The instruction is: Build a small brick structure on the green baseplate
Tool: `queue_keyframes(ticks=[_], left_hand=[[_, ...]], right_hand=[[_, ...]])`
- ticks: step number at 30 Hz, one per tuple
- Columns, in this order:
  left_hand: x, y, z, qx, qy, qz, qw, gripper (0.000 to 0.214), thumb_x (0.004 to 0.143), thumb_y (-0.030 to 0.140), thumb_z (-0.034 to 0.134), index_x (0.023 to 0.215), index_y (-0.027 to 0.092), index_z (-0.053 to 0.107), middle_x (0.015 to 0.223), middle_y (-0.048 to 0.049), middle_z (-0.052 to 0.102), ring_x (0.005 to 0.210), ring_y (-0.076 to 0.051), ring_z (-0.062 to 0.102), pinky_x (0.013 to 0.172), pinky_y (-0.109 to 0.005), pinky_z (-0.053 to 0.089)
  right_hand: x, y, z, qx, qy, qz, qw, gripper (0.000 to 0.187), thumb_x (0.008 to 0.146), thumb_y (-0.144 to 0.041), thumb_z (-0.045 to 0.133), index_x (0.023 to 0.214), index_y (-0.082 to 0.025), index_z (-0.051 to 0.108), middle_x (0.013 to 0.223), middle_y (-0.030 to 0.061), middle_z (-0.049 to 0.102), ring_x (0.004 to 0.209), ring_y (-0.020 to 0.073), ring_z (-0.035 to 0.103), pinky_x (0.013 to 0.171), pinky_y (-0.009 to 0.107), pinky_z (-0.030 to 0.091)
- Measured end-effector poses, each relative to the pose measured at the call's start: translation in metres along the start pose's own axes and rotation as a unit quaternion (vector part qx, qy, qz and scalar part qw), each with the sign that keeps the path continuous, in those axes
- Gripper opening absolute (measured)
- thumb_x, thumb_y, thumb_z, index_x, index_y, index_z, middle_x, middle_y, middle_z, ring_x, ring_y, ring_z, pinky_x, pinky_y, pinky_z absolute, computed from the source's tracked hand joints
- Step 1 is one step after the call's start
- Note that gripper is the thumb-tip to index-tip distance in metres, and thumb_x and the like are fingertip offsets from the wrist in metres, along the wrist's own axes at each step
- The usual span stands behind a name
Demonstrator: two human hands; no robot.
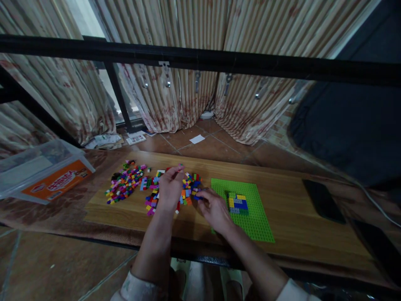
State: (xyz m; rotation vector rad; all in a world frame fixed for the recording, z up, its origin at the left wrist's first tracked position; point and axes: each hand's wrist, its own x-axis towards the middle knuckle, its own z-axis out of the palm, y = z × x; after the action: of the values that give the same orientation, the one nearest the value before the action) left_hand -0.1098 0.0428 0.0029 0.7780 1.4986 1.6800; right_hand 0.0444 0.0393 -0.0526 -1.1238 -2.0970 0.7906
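Note:
My left hand point(171, 186) is above the middle pile of toy building bricks point(187, 195), its thumb and fingers pinched together. A small greenish brick point(181, 165) shows at its fingertips, partly hidden. At the right edge of this pile, the fingers of my right hand point(216, 209) are curled by some dark blue bricks point(196, 184); what they grip, if anything, I cannot make out. Just right of that hand lies a green studded baseplate point(258, 217). On it sits a low block of joined yellow, blue, grey and green bricks point(239, 204).
Another heap of small mixed bricks point(127, 182) lies on the left of the wooden board point(291, 209). A clear plastic box point(59, 167) with an orange label stands beyond its left end. A dark phone-like slab point(322, 200) rests at right. A black bar point(200, 56) crosses behind.

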Motion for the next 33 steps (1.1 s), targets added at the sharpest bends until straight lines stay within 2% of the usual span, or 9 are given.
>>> queue_keyframes(ticks=[4, 7, 10, 14, 19, 22, 26, 29, 33], left_hand=[[-0.003, -0.011, 0.004, 0.096, -0.105, 0.012, 0.990, 0.026, 0.072, 0.029, 0.064, 0.093, 0.015, 0.072, 0.075, -0.0017, 0.067, 0.064, -0.012, 0.057, 0.059, -0.022, 0.043], [-0.007, -0.019, 0.010, 0.147, -0.191, 0.023, 0.970, 0.022, 0.075, 0.027, 0.060, 0.089, 0.017, 0.073, 0.073, -0.0019, 0.068, 0.067, -0.014, 0.059, 0.063, -0.024, 0.045], [-0.014, -0.024, 0.017, 0.151, -0.257, 0.019, 0.954, 0.023, 0.078, 0.027, 0.055, 0.085, 0.017, 0.074, 0.068, -0.0013, 0.067, 0.062, -0.013, 0.057, 0.059, -0.023, 0.044], [-0.019, -0.026, 0.022, 0.161, -0.303, 0.017, 0.939, 0.025, 0.080, 0.027, 0.051, 0.086, 0.016, 0.073, 0.071, -0.0018, 0.068, 0.063, -0.013, 0.058, 0.059, -0.022, 0.045], [-0.023, -0.024, 0.023, 0.229, -0.309, 0.040, 0.922, 0.030, 0.086, 0.028, 0.044, 0.089, 0.016, 0.072, 0.075, -0.0029, 0.069, 0.065, -0.014, 0.060, 0.063, -0.023, 0.047], [-0.028, -0.021, 0.023, 0.331, -0.280, 0.062, 0.899, 0.027, 0.085, 0.023, 0.045, 0.087, 0.017, 0.072, 0.081, -0.0050, 0.072, 0.075, -0.016, 0.065, 0.070, -0.025, 0.048], [-0.029, -0.015, 0.019, 0.428, -0.172, 0.071, 0.884, 0.023, 0.084, 0.020, 0.049, 0.089, 0.020, 0.072, 0.089, -0.0057, 0.074, 0.086, -0.019, 0.066, 0.079, -0.028, 0.048], [-0.020, -0.009, 0.010, 0.366, -0.095, 0.079, 0.923, 0.022, 0.084, 0.021, 0.051, 0.091, 0.020, 0.072, 0.089, -0.0055, 0.074, 0.084, -0.019, 0.066, 0.077, -0.029, 0.048], [-0.001, 0.002, -0.011, 0.127, 0.062, 0.070, 0.988, 0.019, 0.079, 0.018, 0.055, 0.089, 0.015, 0.071, 0.080, -0.0056, 0.071, 0.070, -0.015, 0.062, 0.066, -0.025, 0.046]], right_hand=[[0.004, 0.002, -0.011, 0.186, 0.039, 0.079, 0.979, 0.018, 0.082, -0.028, 0.055, 0.092, -0.024, 0.070, 0.091, 0.0027, 0.070, 0.082, 0.0180, 0.064, 0.076, 0.031, 0.050], [0.007, 0.005, -0.023, 0.330, 0.051, 0.171, 0.927, 0.025, 0.078, -0.042, 0.060, 0.089, -0.022, 0.071, 0.074, 0.0009, 0.069, 0.062, 0.0144, 0.061, 0.060, 0.027, 0.049], [0.009, 0.007, -0.035, 0.404, 0.066, 0.200, 0.890, 0.033, 0.073, -0.050, 0.066, 0.087, -0.020, 0.071, 0.067, 0.0000, 0.065, 0.054, 0.0108, 0.055, 0.054, 0.024, 0.044], [0.010, 0.010, -0.039, 0.397, 0.073, 0.200, 0.893, 0.036, 0.067, -0.052, 0.071, 0.081, -0.020, 0.071, 0.064, -0.0003, 0.065, 0.052, 0.0103, 0.052, 0.053, 0.024, 0.043], [0.009, 0.018, -0.033, 0.317, 0.077, 0.192, 0.926, 0.034, 0.069, -0.052, 0.070, 0.079, -0.020, 0.070, 0.066, -0.0001, 0.066, 0.054, 0.0130, 0.054, 0.054, 0.026, 0.045], [0.006, 0.024, -0.027, 0.235, 0.041, 0.168, 0.957, 0.032, 0.077, -0.051, 0.061, 0.081, -0.021, 0.070, 0.066, 0.0004, 0.066, 0.056, 0.0153, 0.056, 0.054, 0.027, 0.044], [0.001, 0.027, -0.020, 0.095, -0.026, 0.117, 0.988, 0.029, 0.084, -0.044, 0.052, 0.082, -0.022, 0.070, 0.070, 0.0020, 0.070, 0.060, 0.0193, 0.061, 0.057, 0.030, 0.044], [-0.001, 0.022, -0.014, 0.008, -0.047, 0.087, 0.995, 0.026, 0.085, -0.040, 0.050, 0.080, -0.023, 0.070, 0.069, 0.0025, 0.070, 0.062, 0.0212, 0.063, 0.059, 0.031, 0.043], [0.001, 0.013, -0.006, -0.023, -0.048, 0.061, 0.997, 0.027, 0.086, -0.038, 0.048, 0.085, -0.022, 0.069, 0.079, 0.0042, 0.071, 0.070, 0.0213, 0.065, 0.065, 0.032, 0.045]])
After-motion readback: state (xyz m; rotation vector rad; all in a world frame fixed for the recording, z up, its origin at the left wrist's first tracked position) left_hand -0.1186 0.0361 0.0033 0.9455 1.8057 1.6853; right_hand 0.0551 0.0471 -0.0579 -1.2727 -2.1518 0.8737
